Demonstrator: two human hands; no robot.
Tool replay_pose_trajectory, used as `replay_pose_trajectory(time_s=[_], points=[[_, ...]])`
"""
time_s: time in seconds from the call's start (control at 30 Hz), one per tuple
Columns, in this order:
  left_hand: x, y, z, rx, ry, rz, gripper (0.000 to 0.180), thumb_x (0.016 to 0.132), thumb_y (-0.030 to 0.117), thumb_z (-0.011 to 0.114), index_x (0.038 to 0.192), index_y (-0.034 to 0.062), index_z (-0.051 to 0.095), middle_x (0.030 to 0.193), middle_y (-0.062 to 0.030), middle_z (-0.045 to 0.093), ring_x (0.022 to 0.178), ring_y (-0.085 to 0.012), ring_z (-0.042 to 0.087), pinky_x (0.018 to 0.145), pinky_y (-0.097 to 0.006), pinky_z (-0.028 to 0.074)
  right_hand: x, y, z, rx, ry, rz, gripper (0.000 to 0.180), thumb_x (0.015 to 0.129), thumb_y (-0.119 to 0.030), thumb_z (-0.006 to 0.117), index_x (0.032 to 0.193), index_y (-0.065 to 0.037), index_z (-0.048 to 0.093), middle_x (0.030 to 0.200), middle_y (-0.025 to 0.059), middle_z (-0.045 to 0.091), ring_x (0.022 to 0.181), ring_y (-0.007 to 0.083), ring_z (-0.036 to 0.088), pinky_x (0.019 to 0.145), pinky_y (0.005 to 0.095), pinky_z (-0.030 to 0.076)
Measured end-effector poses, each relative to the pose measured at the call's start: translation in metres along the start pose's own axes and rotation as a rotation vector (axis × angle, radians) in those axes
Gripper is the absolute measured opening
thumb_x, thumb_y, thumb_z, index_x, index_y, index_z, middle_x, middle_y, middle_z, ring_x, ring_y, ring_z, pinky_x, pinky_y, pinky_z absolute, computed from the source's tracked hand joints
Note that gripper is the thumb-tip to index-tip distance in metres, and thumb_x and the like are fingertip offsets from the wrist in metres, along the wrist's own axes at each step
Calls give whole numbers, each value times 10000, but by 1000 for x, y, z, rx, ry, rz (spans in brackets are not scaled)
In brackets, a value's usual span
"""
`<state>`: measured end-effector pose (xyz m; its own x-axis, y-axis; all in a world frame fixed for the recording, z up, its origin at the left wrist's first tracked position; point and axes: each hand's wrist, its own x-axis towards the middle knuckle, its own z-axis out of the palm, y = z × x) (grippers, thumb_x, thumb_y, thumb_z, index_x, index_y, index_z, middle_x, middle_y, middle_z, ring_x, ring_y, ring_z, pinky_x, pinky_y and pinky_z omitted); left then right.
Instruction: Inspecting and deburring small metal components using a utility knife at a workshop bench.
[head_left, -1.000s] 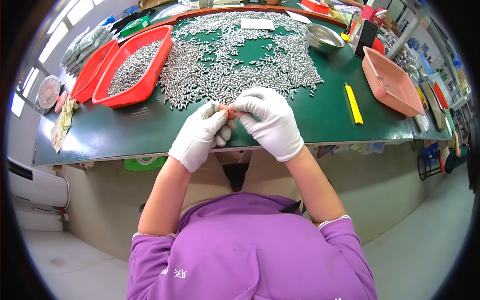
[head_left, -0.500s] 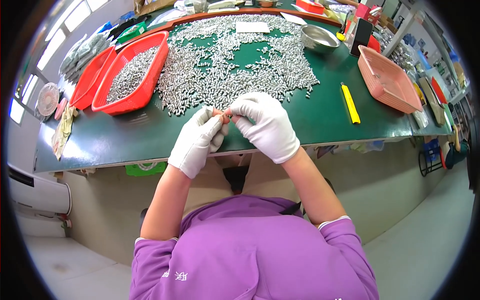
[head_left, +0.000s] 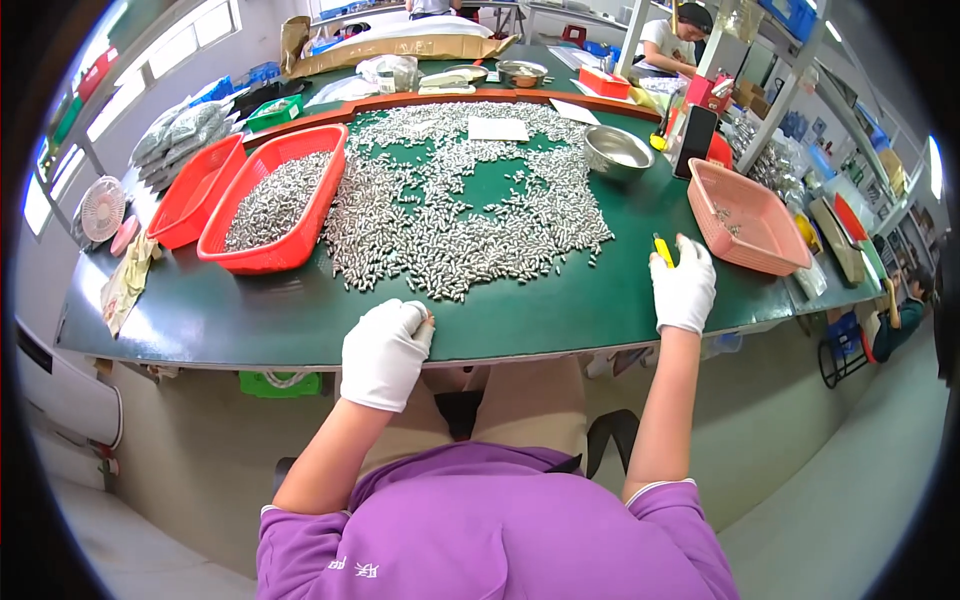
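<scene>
My left hand, in a white glove with bare fingertips, is closed near the table's front edge. Whatever it may hold is hidden. Farther right, my gloved right hand is around a slim yellow utility knife, thumb on one side and fingers on the other. The far end of the knife shows; its rest is under the hand. In front of my left hand spreads a wide layer of small silvery metal pieces, short and rounded. Beside my right hand stands a pink plastic basket with a few small pieces inside.
At left, a red basket holds many metal pieces, beside another red basket. A metal bowl, a dark phone-like device and a white card sit farther back. A person works at the back right.
My hands have parted. The right one has moved right, onto the yellow utility knife; the left has stayed near the table edge. The view has tilted up, showing more of the room.
</scene>
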<state>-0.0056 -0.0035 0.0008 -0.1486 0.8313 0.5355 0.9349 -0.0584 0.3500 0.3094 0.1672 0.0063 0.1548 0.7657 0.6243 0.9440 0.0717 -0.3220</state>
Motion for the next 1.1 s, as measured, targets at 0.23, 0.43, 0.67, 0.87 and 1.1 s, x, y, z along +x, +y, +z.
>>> replay_pose_trajectory(time_s=[0.23,0.43,0.67,0.87,1.1], points=[[-4,1,0,127,-14,34,92,799,195,680,806,122,624,745,-71,573,718,-282,595,631,-394,490,6,18,9,-88,-149,103,294,784,-289,700,1032,-132,698,1099,103,648,956,298,645,845,401,518],[-2,-1,-2,6,-28,1,84,802,128,680,867,75,671,801,-107,632,765,-301,614,687,-376,488,9,19,7,-47,-120,153,202,830,-225,604,934,-71,683,957,174,671,879,351,652,789,449,521],[4,-3,0,-166,-58,-44,91,800,101,673,888,76,677,836,-109,649,788,-290,628,708,-356,497,-50,-29,-41,1285,-388,389,239,1021,-190,429,1191,-54,527,740,-26,548,553,-14,386,468,152,317],[3,-6,-4,-191,-130,-117,47,807,64,671,849,45,662,746,-82,603,643,-166,562,624,-290,456,-120,-102,-70,894,-836,-207,521,896,-148,515,1407,-98,427,1059,225,629,910,378,636,829,394,513],[6,-7,-11,-216,-239,-196,70,782,44,692,837,27,652,722,-61,575,649,-132,549,629,-274,456,-137,-125,-61,577,-727,-538,478,900,-129,495,1377,-104,469,747,123,641,641,286,630,605,404,517]])
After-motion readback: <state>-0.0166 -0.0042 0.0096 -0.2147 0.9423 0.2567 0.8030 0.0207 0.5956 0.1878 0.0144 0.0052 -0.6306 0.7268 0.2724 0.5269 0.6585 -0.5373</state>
